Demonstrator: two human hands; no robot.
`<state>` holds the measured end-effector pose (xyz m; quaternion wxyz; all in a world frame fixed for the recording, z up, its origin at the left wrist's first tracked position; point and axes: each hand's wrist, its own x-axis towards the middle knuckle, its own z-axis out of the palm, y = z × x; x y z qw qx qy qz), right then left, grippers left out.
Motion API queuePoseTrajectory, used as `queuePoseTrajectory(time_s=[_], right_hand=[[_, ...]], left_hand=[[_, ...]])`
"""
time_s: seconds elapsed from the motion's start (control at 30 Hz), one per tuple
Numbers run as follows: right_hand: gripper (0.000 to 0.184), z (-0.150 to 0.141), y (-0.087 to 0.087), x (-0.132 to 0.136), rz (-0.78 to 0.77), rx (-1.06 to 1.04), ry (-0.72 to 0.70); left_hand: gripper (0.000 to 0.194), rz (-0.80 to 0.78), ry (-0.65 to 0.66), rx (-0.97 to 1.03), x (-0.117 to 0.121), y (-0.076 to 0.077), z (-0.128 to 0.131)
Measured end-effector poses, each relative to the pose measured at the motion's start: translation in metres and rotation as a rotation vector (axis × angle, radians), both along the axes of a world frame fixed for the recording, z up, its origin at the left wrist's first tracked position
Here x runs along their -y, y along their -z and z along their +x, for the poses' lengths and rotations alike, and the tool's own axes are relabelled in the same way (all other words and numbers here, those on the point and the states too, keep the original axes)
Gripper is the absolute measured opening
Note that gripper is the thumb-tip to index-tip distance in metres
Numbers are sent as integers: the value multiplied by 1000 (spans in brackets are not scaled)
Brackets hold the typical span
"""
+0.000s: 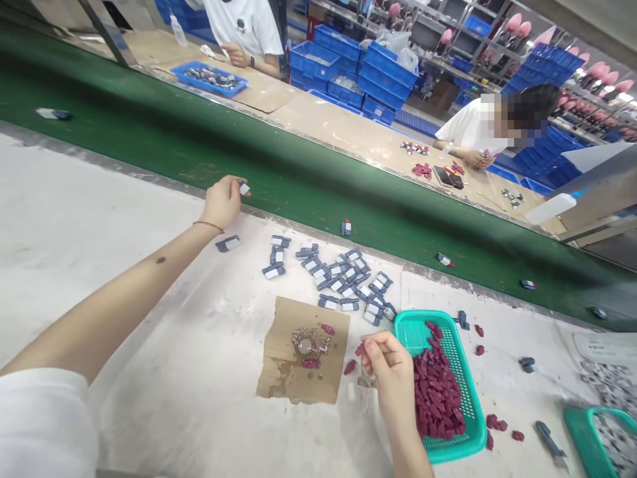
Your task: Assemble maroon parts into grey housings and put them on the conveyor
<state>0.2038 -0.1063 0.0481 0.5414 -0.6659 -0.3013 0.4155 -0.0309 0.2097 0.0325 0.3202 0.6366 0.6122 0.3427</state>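
Observation:
My left hand reaches out to the edge of the green conveyor belt, fingers pinched on a small grey-and-white part. My right hand hovers beside the teal basket, fingers curled together in a pinch; what they hold is too small to name. Dark red pieces fill the basket. Several grey-and-white parts lie scattered on the white table between my hands. A brown cardboard scrap in front of me carries a cluster of small metal bits.
Single parts ride on the belt. Across it, two other people work at a brown bench with blue crates behind them. A second teal basket sits at the right edge. Loose red pieces lie on the table.

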Motion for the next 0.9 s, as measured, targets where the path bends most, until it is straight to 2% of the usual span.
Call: queuePoseTrajectory(time_s=[0.07,0.17,0.3,0.4,0.5,0.6,0.77,0.9], right_hand=[[32,-11,6,-7,-20,-23,-34],[27,-23,20,-15,1,51,-145],[15,-34,37,-24,83,366,-352],[18,-38,45,-29,185,571,-522],[24,-38,47,-31,238,687,-649],[24,-38,45,-31,207,737,-702],[23,-39,43,-33,186,819,-727],[22,-40,44,-32,164,871,-737]], left_hand=[[29,-103,29,129,22,0,10],[25,-268,161,297,70,1,20],[38,-446,293,512,137,3,24],[40,-530,322,638,171,4,24],[38,-518,321,631,187,8,24],[39,-531,313,650,194,14,26],[40,-590,316,745,200,26,30],[38,-614,340,792,203,29,30]])
